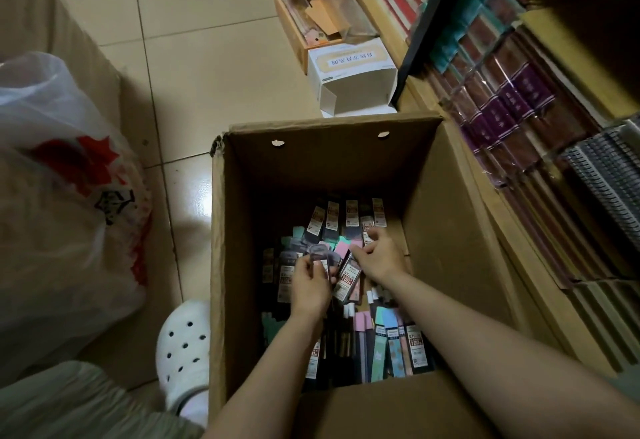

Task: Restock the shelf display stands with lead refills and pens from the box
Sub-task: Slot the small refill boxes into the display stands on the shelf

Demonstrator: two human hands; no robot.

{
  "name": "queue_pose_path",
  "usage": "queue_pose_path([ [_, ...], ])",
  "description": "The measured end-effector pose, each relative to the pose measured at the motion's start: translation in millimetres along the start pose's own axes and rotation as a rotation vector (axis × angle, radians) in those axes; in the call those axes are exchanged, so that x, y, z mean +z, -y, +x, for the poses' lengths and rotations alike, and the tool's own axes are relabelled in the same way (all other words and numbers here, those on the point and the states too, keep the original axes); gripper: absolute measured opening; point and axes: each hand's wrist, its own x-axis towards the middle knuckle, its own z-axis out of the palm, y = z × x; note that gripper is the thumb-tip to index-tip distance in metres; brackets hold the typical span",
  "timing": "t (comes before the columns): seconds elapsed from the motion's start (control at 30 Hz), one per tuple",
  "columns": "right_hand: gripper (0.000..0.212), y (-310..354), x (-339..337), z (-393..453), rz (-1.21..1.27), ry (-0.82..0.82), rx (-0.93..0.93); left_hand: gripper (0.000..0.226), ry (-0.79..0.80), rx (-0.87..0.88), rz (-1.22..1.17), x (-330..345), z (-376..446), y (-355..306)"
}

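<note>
Deep inside the cardboard box (450, 230), left hand (310, 286) grips several lead refill packs (320, 258), collecting them; right hand (379, 258) pinches another.

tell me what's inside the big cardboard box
The cardboard box holds loose lead refill packs; the left hand and right hand sort among them. Whatever lies under the top layer and forearms is hidden.

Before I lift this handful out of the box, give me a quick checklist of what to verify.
1. Left hand grips a lead refill pack: ok.
2. Right hand has a firm hold on a pack: cannot tell.
3. Way up out of the cardboard box unobstructed: ok.
4. Refills left in the box for later trips: ok.
5. Display stands to fill in sight: not ok.
</note>
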Motion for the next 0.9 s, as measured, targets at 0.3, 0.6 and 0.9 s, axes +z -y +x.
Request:
queue_pose_path([
  [0.3,0.017,-15.4,-7.9,1.9,0.062,-0.062,0.111,0.018,-0.018,-0.018,0.084,1.3,4.2,7.1],
  [0.6,0.027,-8.1,10.4,-3.7,-0.110,-0.153,0.132,0.018,-0.011,-0.054,0.121,-10.9,-7.3,12.3],
  [0.9,0.016,-18.6,-37.1,-27.3,0.130,-0.279,0.020,0.020,0.061,0.016,0.080,2.5,-11.7,-1.9],
])
